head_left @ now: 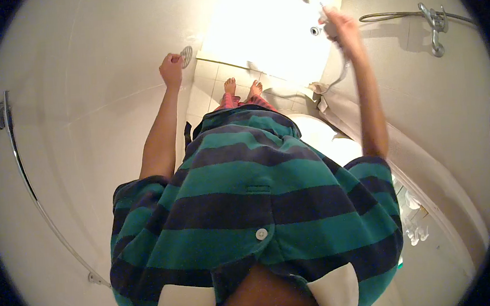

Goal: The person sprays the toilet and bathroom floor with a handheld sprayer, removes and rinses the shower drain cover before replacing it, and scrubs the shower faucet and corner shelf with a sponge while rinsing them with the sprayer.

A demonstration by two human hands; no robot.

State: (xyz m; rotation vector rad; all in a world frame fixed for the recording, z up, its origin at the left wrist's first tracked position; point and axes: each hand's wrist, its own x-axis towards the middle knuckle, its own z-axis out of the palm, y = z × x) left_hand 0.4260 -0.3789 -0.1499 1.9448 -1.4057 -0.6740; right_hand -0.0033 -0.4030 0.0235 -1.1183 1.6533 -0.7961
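Observation:
My left hand (171,71) is raised by the pale wall, its fingers closed at the edge of a round slotted metal drain cover (187,56). Motion smears my right hand (343,33), which is held over the bright white basin floor. Its fingers are curled round a pale, shiny handheld shower sprayer (321,7), whose outline is washed out by glare. A thin grey hose (340,79) hangs below that hand and runs down toward the tiles. Near the right hand a small round drain (315,31) shows in the white surface.
A chrome mixer tap (435,26) with a looped hose (391,16) is on the right wall. A curved grab rail (29,183) runs along the left wall. My bare feet (241,88) stand on pale tiles (206,79). A pale curtain or ledge (414,170) borders the right side.

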